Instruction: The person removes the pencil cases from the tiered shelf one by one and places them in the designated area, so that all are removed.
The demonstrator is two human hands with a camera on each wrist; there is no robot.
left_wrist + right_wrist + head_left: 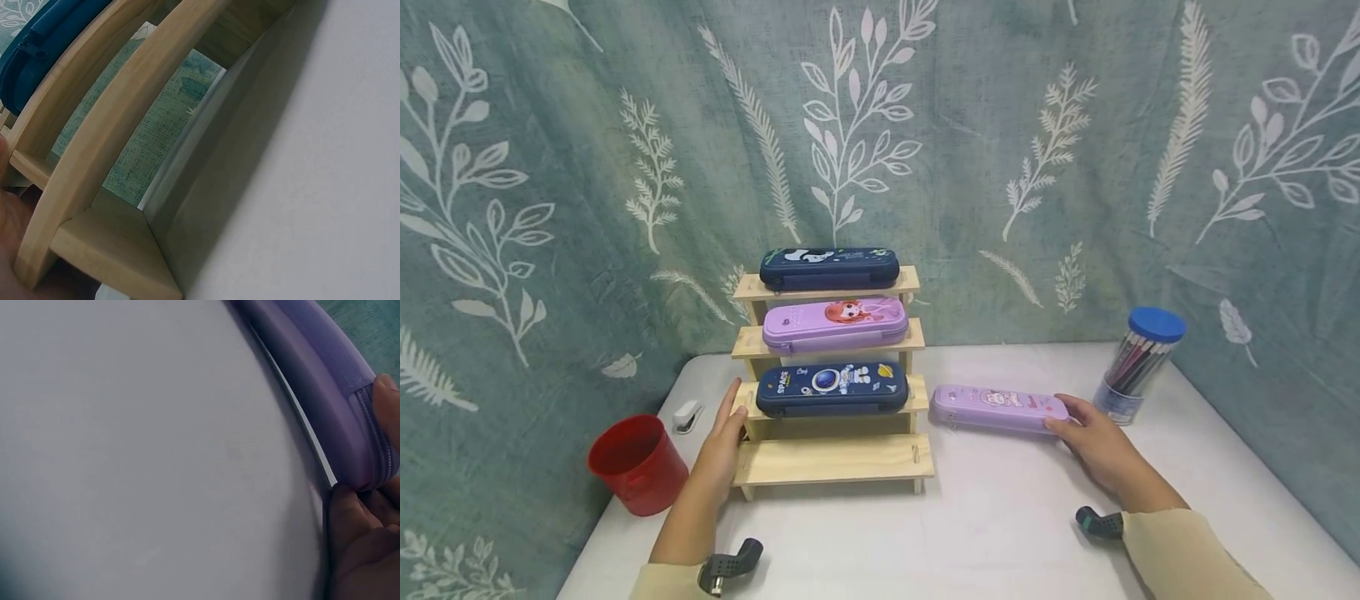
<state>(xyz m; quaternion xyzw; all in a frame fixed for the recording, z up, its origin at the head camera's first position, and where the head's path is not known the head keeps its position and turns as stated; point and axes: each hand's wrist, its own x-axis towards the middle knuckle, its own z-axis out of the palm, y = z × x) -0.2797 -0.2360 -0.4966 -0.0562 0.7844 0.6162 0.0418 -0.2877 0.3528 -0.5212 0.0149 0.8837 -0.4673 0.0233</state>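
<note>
Right hand (1093,446), lower right of the head view, pinches the right end of the lilac pencil case (997,408), thumb and fingers closed round it. The case lies flat on the white table (1000,517), just right of the wooden stepped rack (835,458). Left hand (724,442), fingers straight and together, rests against the rack's left side beside the navy space case (832,388). Rack's lowest step is bare. Red cup (636,462) stands lower left; pencil tub (1138,362) at right.
</note>
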